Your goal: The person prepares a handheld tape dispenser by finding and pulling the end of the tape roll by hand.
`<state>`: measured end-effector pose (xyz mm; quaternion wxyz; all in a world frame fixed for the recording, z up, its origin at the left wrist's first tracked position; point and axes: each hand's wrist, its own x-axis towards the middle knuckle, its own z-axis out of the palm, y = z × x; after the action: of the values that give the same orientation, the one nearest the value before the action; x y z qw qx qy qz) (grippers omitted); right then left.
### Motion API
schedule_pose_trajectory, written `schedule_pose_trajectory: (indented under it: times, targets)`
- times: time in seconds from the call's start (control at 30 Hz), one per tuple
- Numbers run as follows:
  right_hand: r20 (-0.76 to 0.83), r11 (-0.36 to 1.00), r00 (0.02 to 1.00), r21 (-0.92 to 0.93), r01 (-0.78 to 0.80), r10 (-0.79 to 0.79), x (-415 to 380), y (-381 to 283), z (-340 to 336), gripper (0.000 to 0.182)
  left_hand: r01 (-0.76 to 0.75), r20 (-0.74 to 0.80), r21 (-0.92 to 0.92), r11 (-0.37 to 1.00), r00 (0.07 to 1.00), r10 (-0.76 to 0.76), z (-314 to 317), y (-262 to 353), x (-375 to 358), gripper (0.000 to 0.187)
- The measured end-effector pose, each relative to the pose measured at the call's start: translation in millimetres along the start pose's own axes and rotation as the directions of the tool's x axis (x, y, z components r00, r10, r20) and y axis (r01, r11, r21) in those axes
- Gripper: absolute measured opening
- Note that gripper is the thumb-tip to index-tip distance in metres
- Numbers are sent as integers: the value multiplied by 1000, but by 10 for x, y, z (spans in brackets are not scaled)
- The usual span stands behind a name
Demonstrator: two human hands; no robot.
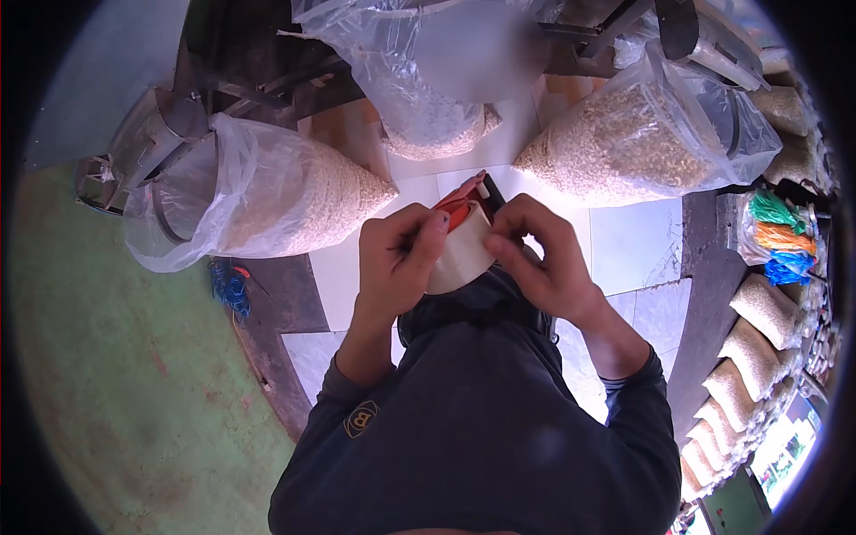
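Observation:
In front of my body I hold a red tape dispenser [457, 215] fitted with a wide cream roll of packing tape [461, 259]. My left hand [402, 254] is wrapped round the dispenser and the roll's left side, thumb on top. On the roll's right edge, the thumb and curled fingers of my right hand [540, 252] pinch at the tape. Whether a loose tape end is between those fingers cannot be made out. The dispenser's far end points away from me, above the pale tiles.
Clear plastic bags of pale puffed pieces hang at the left [294, 192], the middle [428, 125] and the right [624, 134], on metal chutes. Filled bags [749, 357] are stacked at far right, below green, orange and blue string bundles [780, 236]. Blue string [230, 287] lies at left.

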<state>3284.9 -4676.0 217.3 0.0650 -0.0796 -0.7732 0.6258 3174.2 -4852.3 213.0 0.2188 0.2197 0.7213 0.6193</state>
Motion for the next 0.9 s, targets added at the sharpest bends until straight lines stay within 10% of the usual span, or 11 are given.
schedule_pose_trajectory:
  times: [0.1,0.3,0.47,0.77,0.9]
  targets:
    - [40,997,999,-72,-16,19,-26,65,42,9,6,8,3,1000,1000,-6,-8,-22,-11,28]
    - [-80,884,984,455,-105,158,6,46,23,11,21,32,-49,999,999,-20,6,-9,-24,27]
    - [18,947,984,-267,177,-179,78,-179,-32,10,-1,46,28,1000,999,-1,34,-54,-29,26]
    - [61,807,954,-519,283,-295,136,-45,63,14,-117,113,186,975,989,97,82,-52,-27,23]
    - [5,910,970,-344,231,-244,64,12,28,4,-39,51,74,997,998,35,65,-19,-49,23]
